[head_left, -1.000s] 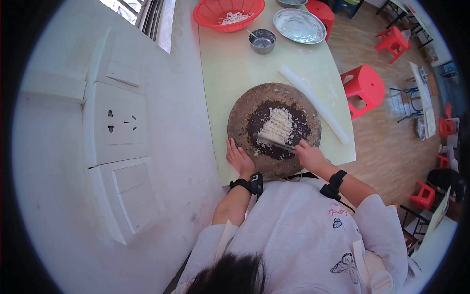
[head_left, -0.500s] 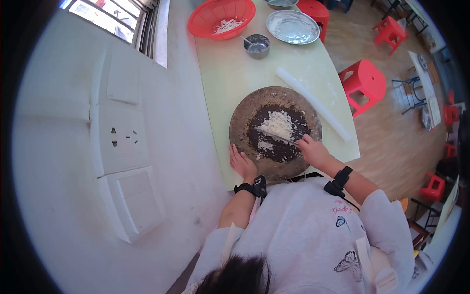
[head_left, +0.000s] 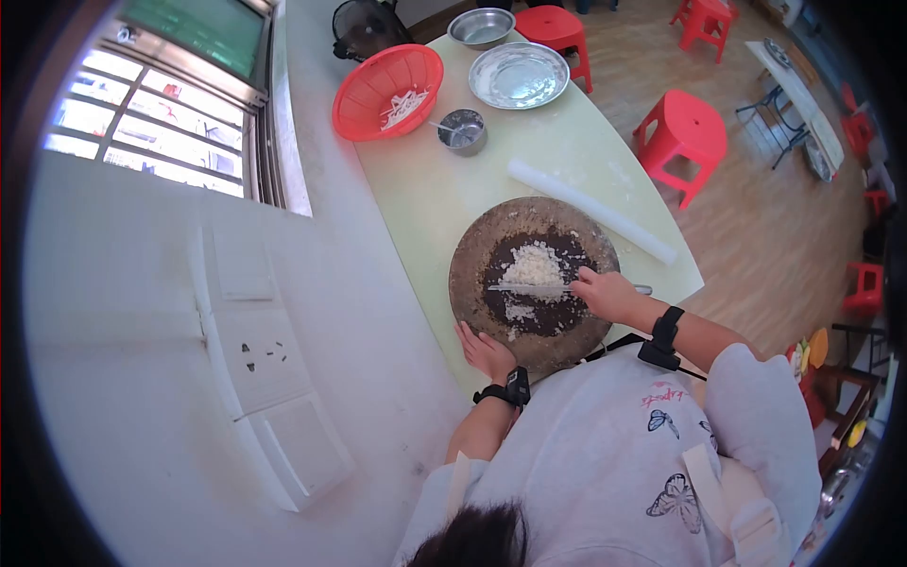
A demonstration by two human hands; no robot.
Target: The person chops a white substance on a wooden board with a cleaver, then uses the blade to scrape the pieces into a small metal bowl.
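Note:
A round wooden chopping block point(head_left: 470, 248) with a dark, worn middle lies on the pale table in front of me. On it is a heap of finely chopped white food point(head_left: 535, 261), with a smaller patch nearer to me and crumbs scattered around. My right hand point(head_left: 605, 295) is closed around a knife point(head_left: 527, 288), whose handle end pokes out behind the fist. The blade points left, lying along the near edge of the heap. My left hand point(head_left: 487, 355) rests with fingers stretched out against the block's near-left rim and holds nothing.
A white rod point(head_left: 590, 210) lies right behind the block. Farther back on the table point(head_left: 406, 198) are a red basket point(head_left: 348, 106) with white strips, a small metal bowl point(head_left: 463, 134), a metal plate point(head_left: 518, 76) and another bowl point(head_left: 482, 28). A wall is left; a red stool point(head_left: 688, 128) stands right.
The knife has turned from slanting to lying nearly straight across the block, at the heap's near edge. My left hand stays at the rim. The view has shifted, showing more of the window.

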